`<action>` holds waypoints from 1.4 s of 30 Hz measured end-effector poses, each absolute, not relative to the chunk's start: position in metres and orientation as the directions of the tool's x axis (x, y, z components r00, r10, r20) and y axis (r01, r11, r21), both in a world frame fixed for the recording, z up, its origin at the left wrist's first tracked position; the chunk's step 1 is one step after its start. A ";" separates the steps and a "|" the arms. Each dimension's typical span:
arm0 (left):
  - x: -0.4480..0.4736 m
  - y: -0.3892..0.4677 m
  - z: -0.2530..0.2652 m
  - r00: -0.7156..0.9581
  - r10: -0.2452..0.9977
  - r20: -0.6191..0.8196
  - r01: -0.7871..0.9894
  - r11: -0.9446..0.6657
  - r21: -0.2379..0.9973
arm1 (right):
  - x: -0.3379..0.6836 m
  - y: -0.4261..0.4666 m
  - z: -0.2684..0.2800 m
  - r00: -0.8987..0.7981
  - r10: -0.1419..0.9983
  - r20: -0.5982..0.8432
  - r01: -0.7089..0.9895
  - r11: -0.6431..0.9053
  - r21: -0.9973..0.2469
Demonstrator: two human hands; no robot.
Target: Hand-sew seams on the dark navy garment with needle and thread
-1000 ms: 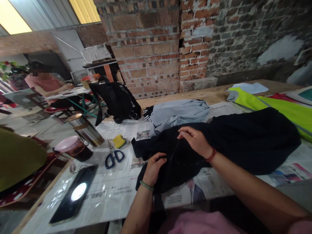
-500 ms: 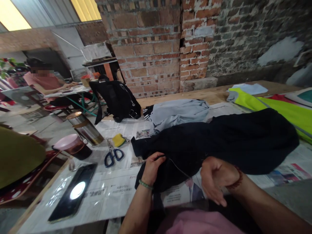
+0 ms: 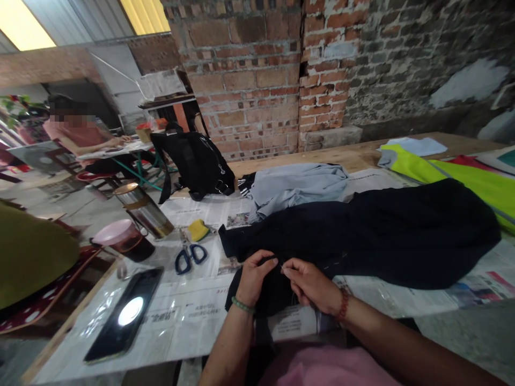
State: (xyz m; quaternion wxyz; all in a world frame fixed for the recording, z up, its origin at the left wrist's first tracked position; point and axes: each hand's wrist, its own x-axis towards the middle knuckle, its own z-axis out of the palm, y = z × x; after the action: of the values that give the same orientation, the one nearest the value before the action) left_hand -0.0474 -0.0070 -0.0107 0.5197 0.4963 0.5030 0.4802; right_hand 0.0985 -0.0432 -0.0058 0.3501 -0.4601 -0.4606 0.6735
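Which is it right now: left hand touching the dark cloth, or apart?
Touching: the head view shows the left hand pinching the dark cloth, with no gap between them.

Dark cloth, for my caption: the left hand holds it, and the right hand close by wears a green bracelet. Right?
Not green: the head view shows a red bracelet on the right hand; the left hand does hold the dark cloth.

The right hand (image 3: 309, 284) is coming back from the near edge of the table (image 3: 362, 147), where its palm was opening a moment ago. Now its fingertips are pinching a thin pale thing (image 3: 282, 266) close beside the left hand (image 3: 255, 276). White stitches (image 3: 331, 265) are coming into view on the dark cloth (image 3: 406, 230).
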 end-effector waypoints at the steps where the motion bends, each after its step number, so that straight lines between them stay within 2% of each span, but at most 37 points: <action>1: -0.048 -0.007 -0.011 0.037 0.999 -0.040 0.007 0.040 0.999 | 0.098 -0.043 -0.006 -0.322 0.900 -0.295 -0.055 -0.329 -0.943; 5: -0.049 -0.006 -0.011 0.047 0.998 -0.030 0.010 0.029 1.000 | 0.100 -0.044 -0.006 -0.327 0.898 -0.295 -0.083 -0.338 -0.937; 9: -0.049 -0.005 -0.013 0.015 0.999 -0.047 -0.037 0.048 0.998 | 0.107 -0.047 -0.004 -0.379 0.873 -0.306 -0.027 -0.341 -0.940; 12: -0.049 -0.005 -0.015 0.010 0.999 -0.047 -0.044 0.047 0.998 | 0.109 -0.049 -0.004 -0.373 0.890 -0.262 -0.055 -0.304 -0.951; 16: -0.049 -0.005 -0.016 0.020 0.999 -0.026 -0.008 0.026 1.000 | 0.105 -0.046 -0.004 -0.324 0.917 -0.234 -0.078 -0.272 -0.959; 24: -0.049 -0.008 -0.011 0.051 0.998 0.036 0.122 -0.042 0.992 | 0.100 -0.039 -0.008 -0.283 0.915 -0.289 -0.045 -0.314 -0.948; 27: -0.047 -0.009 -0.007 0.110 0.986 0.125 0.208 -0.146 0.967 | 0.101 -0.039 -0.008 -0.286 0.908 -0.306 -0.020 -0.325 -0.945; 32: -0.044 -0.010 -0.006 0.281 0.895 0.347 0.304 -0.426 0.852 | 0.099 -0.035 -0.010 -0.254 0.914 -0.315 -0.036 -0.334 -0.942; 36: -0.042 -0.011 -0.008 0.356 0.849 0.391 0.298 -0.500 0.813 | 0.098 -0.034 -0.011 -0.206 0.935 -0.287 -0.009 -0.296 -0.955; 39: -0.042 -0.011 -0.007 0.357 0.846 0.395 0.300 -0.504 0.810 | 0.108 -0.037 -0.002 -0.282 0.917 -0.284 0.159 -0.247 -0.956; 41: -0.043 -0.011 -0.007 0.362 0.842 0.400 0.290 -0.509 0.810 | 0.121 -0.036 0.008 -0.315 0.922 -0.226 0.358 -0.105 -0.928; 42: -0.043 -0.011 -0.007 0.367 0.839 0.402 0.283 -0.512 0.811 | 0.128 -0.034 0.013 -0.294 0.946 -0.140 0.448 0.007 -0.894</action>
State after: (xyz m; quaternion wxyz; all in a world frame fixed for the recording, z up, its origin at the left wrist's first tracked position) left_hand -0.0432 -0.0105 -0.0071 0.3274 0.7592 0.3696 0.4241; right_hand 0.1285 -0.0342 0.0131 0.2682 -0.5303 -0.6568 0.4643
